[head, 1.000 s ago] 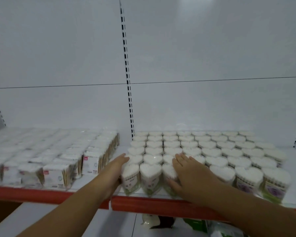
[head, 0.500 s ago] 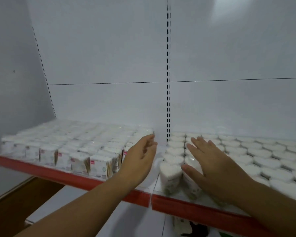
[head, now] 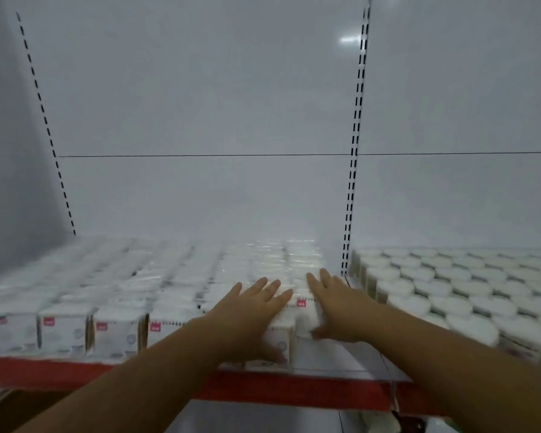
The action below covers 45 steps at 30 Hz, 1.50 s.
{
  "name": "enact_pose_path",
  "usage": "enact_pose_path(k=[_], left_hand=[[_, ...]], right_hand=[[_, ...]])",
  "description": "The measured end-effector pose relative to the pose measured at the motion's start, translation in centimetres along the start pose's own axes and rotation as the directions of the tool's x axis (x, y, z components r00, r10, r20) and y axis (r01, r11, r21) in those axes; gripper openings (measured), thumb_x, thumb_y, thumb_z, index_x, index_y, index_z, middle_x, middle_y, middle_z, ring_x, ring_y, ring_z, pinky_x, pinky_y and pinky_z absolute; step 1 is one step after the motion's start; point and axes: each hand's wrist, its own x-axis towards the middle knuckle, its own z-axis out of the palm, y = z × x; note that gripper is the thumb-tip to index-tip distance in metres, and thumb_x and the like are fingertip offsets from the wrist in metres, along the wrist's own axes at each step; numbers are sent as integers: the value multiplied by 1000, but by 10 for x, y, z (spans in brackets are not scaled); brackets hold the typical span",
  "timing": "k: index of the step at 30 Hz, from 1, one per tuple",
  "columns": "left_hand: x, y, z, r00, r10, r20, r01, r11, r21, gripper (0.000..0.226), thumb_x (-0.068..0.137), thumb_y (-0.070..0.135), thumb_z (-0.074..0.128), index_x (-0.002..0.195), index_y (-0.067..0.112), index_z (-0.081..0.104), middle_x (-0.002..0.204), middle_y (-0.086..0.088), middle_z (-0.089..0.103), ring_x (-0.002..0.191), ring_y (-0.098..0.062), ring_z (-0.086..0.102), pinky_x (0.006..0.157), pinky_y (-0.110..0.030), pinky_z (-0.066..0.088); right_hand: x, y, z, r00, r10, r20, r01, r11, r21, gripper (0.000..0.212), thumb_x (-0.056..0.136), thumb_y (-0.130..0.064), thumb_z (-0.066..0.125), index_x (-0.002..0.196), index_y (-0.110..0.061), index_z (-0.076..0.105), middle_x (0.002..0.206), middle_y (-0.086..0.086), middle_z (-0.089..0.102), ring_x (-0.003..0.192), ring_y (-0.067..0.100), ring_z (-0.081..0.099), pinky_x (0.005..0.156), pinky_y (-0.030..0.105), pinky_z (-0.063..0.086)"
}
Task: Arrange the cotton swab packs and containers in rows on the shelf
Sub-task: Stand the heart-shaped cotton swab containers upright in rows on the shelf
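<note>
1. back panel (head: 200,104): white, plain, crossed by one thin horizontal seam; stands behind the shelf along its back edge.

2. shelf (head: 294,390): pale deck with a red front edge, running the full width of the view. A bare strip of deck shows at the front edge between the two blocks of stock.

3. cotton swab packs (head: 116,332): rectangular, white, clear-wrapped, each with a small red label on its face. They stand upright in close rows from the front edge to the back edge and fill the left stretch of the shelf. The rows further back are blurred.

4. containers (head: 434,289): white-topped, set close in staggered rows on the right stretch of the shelf, just beside the packs and apart from both hands.

5. slotted upright (head: 355,151): vertical strip of dark slots on the back panel, above the gap between packs and containers.

6. left hand (head: 250,314): palm down on the tops of the front right packs, at the front edge. Grip wide, fingers straight and spread, thumb down the front face of a pack.

7. right hand (head: 338,310): laid against the right side of the rightmost column of packs. Grip wide, fingers straight and pointing to the back edge, thumb touching the front pack (head: 303,320) between the two hands.
</note>
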Motion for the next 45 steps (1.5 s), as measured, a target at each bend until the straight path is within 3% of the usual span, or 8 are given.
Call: enact_pose_path(k=[7, 14, 17, 20, 25, 29, 41, 45], left_hand=[[3, -8, 8, 997, 63, -51, -63, 998, -10, 102, 83, 64, 56, 153, 26, -8, 162, 1, -7, 149, -19, -5, 120, -47, 5], [0, -6, -10, 996, 65, 56, -60, 995, -85, 113, 76, 67, 63, 153, 23, -7, 162, 0, -9, 148, -20, -13, 119, -52, -4], [-7, -26, -35, 997, 56, 46, -45, 976, -214, 123, 66, 72, 68, 153, 25, -5, 162, 5, -10, 146, -13, -18, 116, -45, -11], [-29, -57, -33, 996, -6, 91, 20, 988, -153, 127, 63, 75, 68, 152, 28, -10, 161, 8, -15, 145, -11, -19, 115, -42, -11], [-48, -73, -1, 975, -154, 160, 159, 987, -14, 112, 77, 66, 62, 152, 30, -13, 161, 3, -17, 147, -16, -16, 117, -51, -4], [-41, -75, 3, 979, -171, 115, 177, 983, -46, 108, 77, 69, 60, 153, 32, -8, 162, 6, -13, 148, -13, -11, 118, -48, 1], [-28, -74, -5, 990, -117, 77, 102, 979, 176, 120, 67, 78, 60, 153, 18, 2, 159, -6, 11, 144, -26, 16, 115, -46, 23], [-32, -81, -25, 988, -46, 148, 47, 999, 1, 127, 64, 76, 66, 153, 20, -6, 162, -3, 2, 148, -24, 5, 120, -49, 7]], right_hand=[[9, -8, 5, 995, 41, -90, -46, 998, -52, 106, 82, -49, 68, 152, -23, -7, 161, 7, -6, 146, 25, 13, 116, 41, 24], [-3, -1, -19, 1000, -2, -2, 2, 999, -46, 107, 78, -64, 61, 147, -40, -16, 157, 5, -24, 147, 28, -10, 117, 46, 10], [-12, -1, -41, 990, -2, -139, 16, 995, 103, 88, 89, -56, 51, 150, -37, -9, 158, 4, -21, 147, 23, -12, 119, 41, 6], [-22, -22, -48, 965, -85, -248, 133, 974, 183, 69, 96, -52, 39, 153, -31, 7, 161, 0, -10, 147, 15, -5, 117, 35, 7], [-25, -76, -13, 951, -307, -37, 305, 951, -55, 95, 87, -66, 47, 152, -24, -9, 159, 4, -18, 146, 22, -15, 118, 46, -2], [-9, -74, -2, 951, -303, -61, 299, 952, -70, 92, 90, -55, 52, 152, -23, -8, 160, 5, -15, 147, 23, -14, 119, 45, -4], [-4, -74, -3, 966, -257, -8, 256, 963, -90, 91, 86, -72, 33, 149, -29, -18, 158, 0, -21, 145, 19, -21, 115, 49, -12], [-15, -79, -20, 983, -179, 26, 181, 979, -92, 92, 79, -82, 16, 149, -32, -15, 155, -5, -28, 139, 14, -33, 114, 49, -18]])
